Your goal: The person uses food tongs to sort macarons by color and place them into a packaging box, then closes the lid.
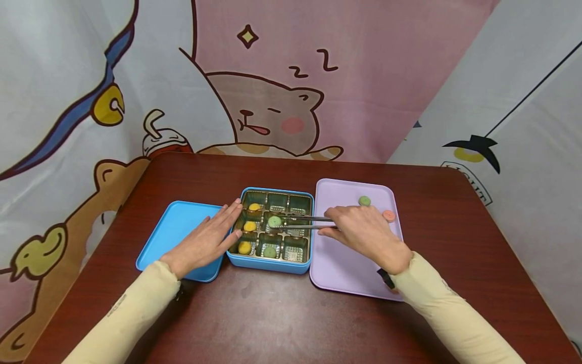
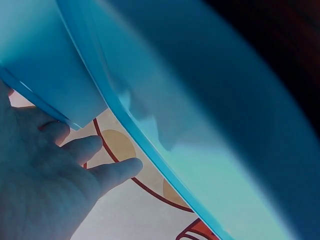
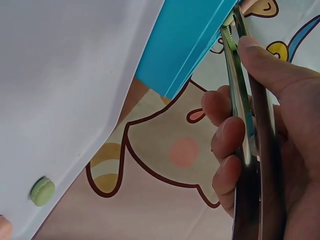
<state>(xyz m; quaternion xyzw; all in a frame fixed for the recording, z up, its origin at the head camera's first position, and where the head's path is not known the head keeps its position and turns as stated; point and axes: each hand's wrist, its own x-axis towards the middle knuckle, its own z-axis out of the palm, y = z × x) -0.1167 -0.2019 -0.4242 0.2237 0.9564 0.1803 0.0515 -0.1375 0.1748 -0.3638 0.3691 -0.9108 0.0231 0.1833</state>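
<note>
My left hand (image 1: 208, 237) rests with straight fingers against the left side of a blue box (image 1: 268, 263) holding a gold tray with several compartments. My right hand (image 1: 368, 233) grips metal tongs (image 1: 303, 227), reaching in from the right. Between the tong tips is a green macaron (image 1: 275, 221), at the middle compartment. Yellow macarons (image 1: 244, 247) sit in the left column's compartments, and another green macaron (image 1: 270, 252) lies in the front middle one. In the right wrist view, fingers and thumb wrap around the tongs (image 3: 267, 170).
A lilac tray (image 1: 345, 268) stands right beside the box, with a green macaron (image 1: 365, 200) and a pink macaron (image 1: 388, 216) near its far right corner. Under my left forearm lies a blue lid (image 1: 177, 232). Everything is on a dark brown table (image 1: 273, 313), a printed cloth (image 1: 364, 101) behind it.
</note>
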